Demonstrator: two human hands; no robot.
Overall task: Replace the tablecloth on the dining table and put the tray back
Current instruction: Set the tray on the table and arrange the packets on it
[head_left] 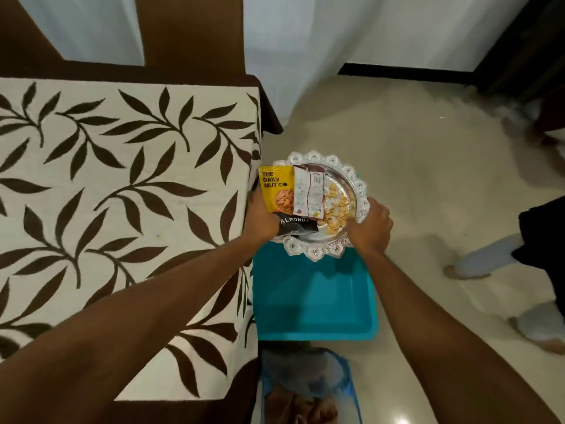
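A round silver tray (pixel 351 179) with a scalloped rim is held over the far end of a turquoise plastic stool (pixel 315 301), just right of the table. My left hand (pixel 260 215) grips its left rim and my right hand (pixel 371 224) grips its right rim. On the tray lie a yellow and black almond packet (pixel 276 191), a white-backed packet (pixel 307 191) and a clear bag of pale nuts (pixel 336 212). A cream tablecloth (pixel 122 194) with dark brown leaves covers the dining table at left.
A brown chair back (pixel 101 68) stands behind the table against white curtains. A blue bag or basket with brown cloth (pixel 305 390) sits on the glossy floor near the stool. Another person's legs and feet (pixel 477 264) stand at the right.
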